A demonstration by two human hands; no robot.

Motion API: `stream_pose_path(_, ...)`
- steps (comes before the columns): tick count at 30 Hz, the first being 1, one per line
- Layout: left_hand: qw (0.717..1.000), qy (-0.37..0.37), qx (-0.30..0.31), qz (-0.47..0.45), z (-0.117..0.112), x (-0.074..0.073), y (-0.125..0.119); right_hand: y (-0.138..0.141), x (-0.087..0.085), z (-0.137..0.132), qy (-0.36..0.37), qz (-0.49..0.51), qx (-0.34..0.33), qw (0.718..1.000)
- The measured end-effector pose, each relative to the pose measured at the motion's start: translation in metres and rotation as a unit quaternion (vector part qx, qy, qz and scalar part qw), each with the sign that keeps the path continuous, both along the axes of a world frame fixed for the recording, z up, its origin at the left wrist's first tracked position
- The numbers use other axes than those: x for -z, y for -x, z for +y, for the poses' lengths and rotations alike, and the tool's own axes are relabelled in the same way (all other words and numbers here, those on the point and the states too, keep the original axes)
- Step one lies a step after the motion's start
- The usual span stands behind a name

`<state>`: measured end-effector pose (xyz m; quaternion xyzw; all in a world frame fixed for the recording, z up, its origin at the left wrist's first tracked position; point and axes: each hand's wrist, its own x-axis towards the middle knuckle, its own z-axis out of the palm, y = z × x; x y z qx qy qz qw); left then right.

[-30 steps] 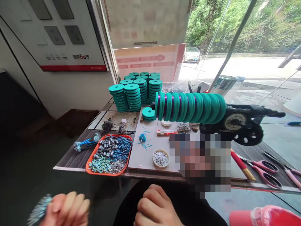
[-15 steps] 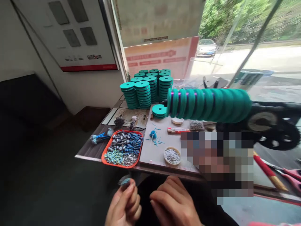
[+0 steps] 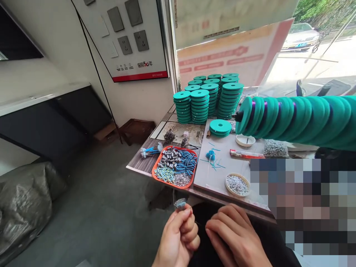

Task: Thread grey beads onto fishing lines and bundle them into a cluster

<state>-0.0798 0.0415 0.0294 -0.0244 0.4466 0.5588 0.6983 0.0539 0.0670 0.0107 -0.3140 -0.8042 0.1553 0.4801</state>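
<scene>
My left hand (image 3: 178,237) is closed in a pinch on a small bundle of thin blue-tipped pieces (image 3: 180,203), held upright below the table edge. My right hand (image 3: 236,237) sits just to its right over my dark lap, fingers curled; what they hold, if anything, is hidden. In front of both hands an orange tray (image 3: 155,166) holds grey cylinders, blue pieces and small silver bits. A small round dish (image 3: 237,185) of grey beads stands on a grey mat (image 3: 222,174).
Stacks of teal spools (image 3: 208,98) stand at the table's back. A row of teal spools (image 3: 297,118) on a horizontal shaft juts in from the right. A red lighter (image 3: 244,154), a white cap (image 3: 245,140) and blue offcuts (image 3: 211,155) lie on the mat. A grey sack (image 3: 22,207) lies on the floor left.
The view has swung left and down. My left hand has come in from the far left with the bundle and now sits close beside my right hand.
</scene>
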Motion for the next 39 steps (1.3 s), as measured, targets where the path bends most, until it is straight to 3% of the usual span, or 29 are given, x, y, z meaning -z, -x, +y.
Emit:
stream_pose_path(3,0.999,0.007,0.005,-0.035,0.000,0.001,0.002,0.000,0.002,-0.001,0.009,0.003,0.003,1.000)
stream_pose_path(11,0.998,-0.002,0.013,-0.065,-0.001,0.002,0.005,-0.008,-0.017,0.007,-0.013,-0.051,-0.040,0.998)
stream_pose_path(18,0.998,-0.006,0.025,-0.055,-0.001,0.003,0.004,-0.003,-0.009,0.003,0.011,-0.014,-0.028,0.999)
stream_pose_path(27,0.998,-0.012,0.032,-0.054,-0.001,0.003,0.004,-0.008,-0.017,0.007,-0.016,-0.043,-0.039,0.998)
stream_pose_path(39,0.998,-0.019,0.039,-0.035,-0.001,0.003,0.005,-0.003,-0.010,0.003,0.000,-0.015,-0.019,1.000)
